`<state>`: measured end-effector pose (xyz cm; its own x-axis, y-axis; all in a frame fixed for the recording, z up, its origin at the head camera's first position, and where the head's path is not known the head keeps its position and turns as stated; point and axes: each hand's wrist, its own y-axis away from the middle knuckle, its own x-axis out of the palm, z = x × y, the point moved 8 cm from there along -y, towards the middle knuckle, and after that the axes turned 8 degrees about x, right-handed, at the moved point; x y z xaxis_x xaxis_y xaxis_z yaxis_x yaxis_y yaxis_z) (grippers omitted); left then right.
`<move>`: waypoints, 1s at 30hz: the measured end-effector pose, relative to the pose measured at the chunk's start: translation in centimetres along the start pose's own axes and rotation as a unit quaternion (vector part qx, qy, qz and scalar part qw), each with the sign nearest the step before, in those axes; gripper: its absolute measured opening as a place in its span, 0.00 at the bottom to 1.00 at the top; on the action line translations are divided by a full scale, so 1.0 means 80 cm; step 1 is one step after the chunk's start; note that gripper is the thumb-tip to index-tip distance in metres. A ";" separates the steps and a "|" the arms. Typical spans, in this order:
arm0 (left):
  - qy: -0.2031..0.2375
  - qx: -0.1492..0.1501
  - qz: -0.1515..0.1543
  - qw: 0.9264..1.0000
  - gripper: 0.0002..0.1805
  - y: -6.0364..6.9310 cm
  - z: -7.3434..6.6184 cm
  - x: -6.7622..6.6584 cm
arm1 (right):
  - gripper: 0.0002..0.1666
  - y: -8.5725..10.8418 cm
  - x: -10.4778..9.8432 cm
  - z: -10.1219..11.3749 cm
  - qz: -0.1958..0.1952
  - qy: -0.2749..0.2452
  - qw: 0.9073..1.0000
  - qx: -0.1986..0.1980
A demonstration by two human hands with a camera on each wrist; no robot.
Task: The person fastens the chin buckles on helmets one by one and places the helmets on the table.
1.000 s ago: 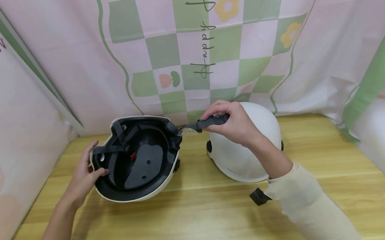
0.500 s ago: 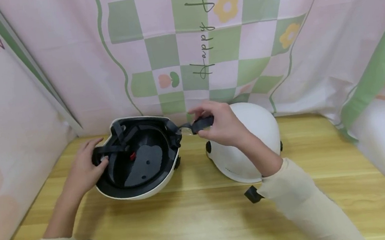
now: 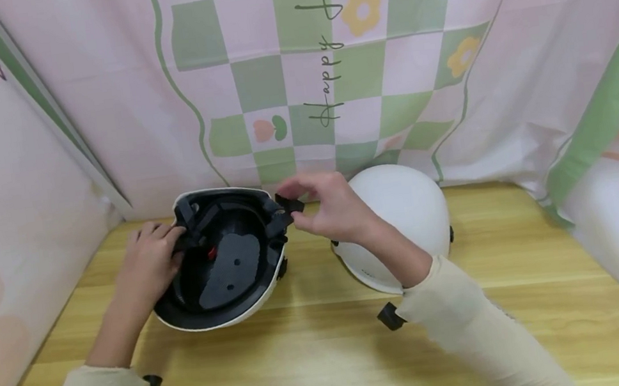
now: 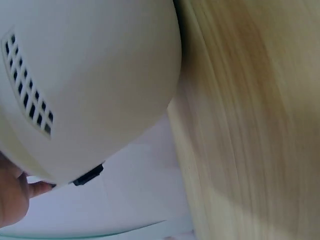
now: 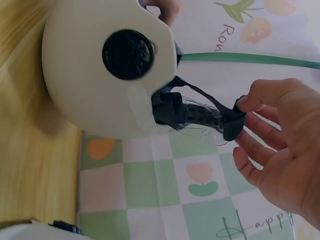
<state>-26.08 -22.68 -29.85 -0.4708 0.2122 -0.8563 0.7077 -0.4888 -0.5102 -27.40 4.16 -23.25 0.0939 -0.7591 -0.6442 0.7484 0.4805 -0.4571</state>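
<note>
Strap [image 5: 232, 122] of black webbing: its outer end is pinched between the thumb and fingers of the right hand [image 3: 331, 203], just off the right-hand rim of the upturned helmet [image 3: 227, 274]. From that hand the helmet lies to the left, and the strap's long axis runs roughly sideways across the short gap, from fingertips to rim. In the right wrist view, thin see-through strands or film show about the webbing; which of the two, I cannot tell. Of the two hands, the right is clearly the nearer to this strap. The left hand [image 3: 149, 258] grips the opposite rim, fingers curled over the edge; whether it also holds webbing there is hidden. Between the hands the helmet opens upward, a small red piece [image 3: 212, 253] inside, its shell resting crown down on the surface [image 3: 319, 365]. To the right, partly behind the right forearm, a second white helmet [image 3: 404, 207] sits dome up, apart from the first. Behind hangs a checked cloth [image 3: 361, 71].
</note>
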 end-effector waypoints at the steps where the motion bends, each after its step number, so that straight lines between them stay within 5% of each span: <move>1: -0.011 0.007 0.002 1.000 0.21 -0.001 -0.002 0.001 | 0.19 0.000 0.003 0.002 -0.001 -0.003 1.000 -0.008; 9: -0.035 0.034 0.070 0.996 0.30 -0.013 -0.019 0.020 | 0.16 -0.004 0.028 0.023 0.010 -0.006 0.997 -0.073; 14: -0.097 0.068 0.074 0.990 0.26 -0.017 -0.029 0.026 | 0.15 -0.006 0.048 0.033 0.043 0.001 0.995 -0.091; 18: -0.126 0.092 0.032 0.987 0.10 -0.018 -0.034 0.023 | 0.15 -0.009 0.063 0.038 0.068 0.004 0.993 -0.092; 21: -0.118 0.105 -0.012 0.987 0.10 -0.017 -0.038 0.017 | 0.15 -0.011 0.071 0.037 0.082 0.009 0.993 -0.081; 30: -0.011 0.133 -0.136 0.982 0.11 -0.014 -0.042 -0.007 | 0.14 -0.015 0.079 0.025 0.075 0.030 0.996 -0.041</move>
<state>-24.85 -19.40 -29.05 -0.6360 0.3491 -0.6883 0.3929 -0.6211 -0.6781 -26.38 -2.06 -25.55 0.1585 -0.6496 -0.7436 0.6728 0.6223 -0.4002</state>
